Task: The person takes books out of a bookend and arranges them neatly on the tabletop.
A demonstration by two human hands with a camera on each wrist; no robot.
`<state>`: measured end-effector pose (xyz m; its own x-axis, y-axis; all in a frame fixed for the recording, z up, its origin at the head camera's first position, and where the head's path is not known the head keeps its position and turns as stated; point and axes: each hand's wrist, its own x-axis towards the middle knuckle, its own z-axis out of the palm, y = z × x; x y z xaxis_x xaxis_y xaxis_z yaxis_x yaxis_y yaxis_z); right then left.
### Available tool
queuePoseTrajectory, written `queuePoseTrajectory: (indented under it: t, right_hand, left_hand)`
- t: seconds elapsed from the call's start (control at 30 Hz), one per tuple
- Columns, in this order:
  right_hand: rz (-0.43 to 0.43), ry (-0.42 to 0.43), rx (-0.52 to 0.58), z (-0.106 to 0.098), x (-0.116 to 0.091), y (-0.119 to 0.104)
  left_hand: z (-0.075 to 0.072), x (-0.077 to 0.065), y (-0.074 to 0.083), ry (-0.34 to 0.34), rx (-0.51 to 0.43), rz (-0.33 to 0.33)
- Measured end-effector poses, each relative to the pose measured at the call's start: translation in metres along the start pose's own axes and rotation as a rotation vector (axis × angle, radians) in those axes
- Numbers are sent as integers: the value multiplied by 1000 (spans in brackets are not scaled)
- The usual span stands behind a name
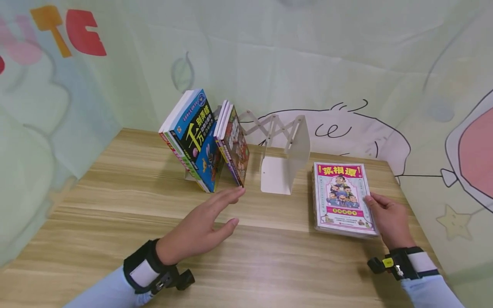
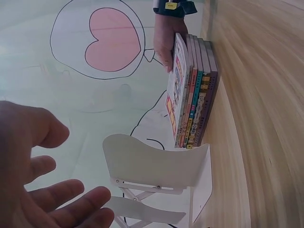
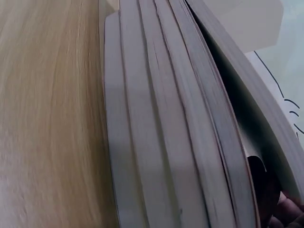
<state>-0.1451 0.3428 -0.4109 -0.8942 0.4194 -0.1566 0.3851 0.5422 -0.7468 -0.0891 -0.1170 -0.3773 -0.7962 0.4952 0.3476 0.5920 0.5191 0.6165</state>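
A stack of books (image 2: pixel 202 90) lies at the right of the table, its coloured spines visible in the left wrist view. The top book (image 1: pixel 343 199) has a pink and white cover with cartoon figures. My right hand (image 1: pixel 392 222) pinches this book at its right edge. In the right wrist view, the top book (image 3: pixel 259 88) is tilted up, with a dark gap between it and the books below. My left hand (image 1: pixel 198 233) is held over the middle of the table, fingers extended and holding nothing, fingertips near the foot of the thinner upright books (image 1: pixel 236 147).
A white expandable book rack (image 1: pixel 275 176) stands at the back, its right end plate (image 1: pixel 300 149) upright. Taller books with a blue and black cover (image 1: pixel 198 143) lean in its left part. Printed cloth (image 1: pixel 239 51) hangs behind the wooden table (image 1: pixel 269 265).
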Motion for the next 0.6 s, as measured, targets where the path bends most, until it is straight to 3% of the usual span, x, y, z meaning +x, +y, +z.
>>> queuePoseTrajectory:
  t: [0.17, 0.53, 0.6]
  right_hand:
    - [7, -10, -24, -4, -2, -2]
    - [-98, 64, -103, -12, -13, -2]
    - [-153, 78, -151, -11, -18, -6]
  left_hand:
    - [-1, -1, 1, -28, -24, -22]
    - [1, 0, 1, -35, -6, -5]
    - [2, 1, 1, -34, -5, -8]
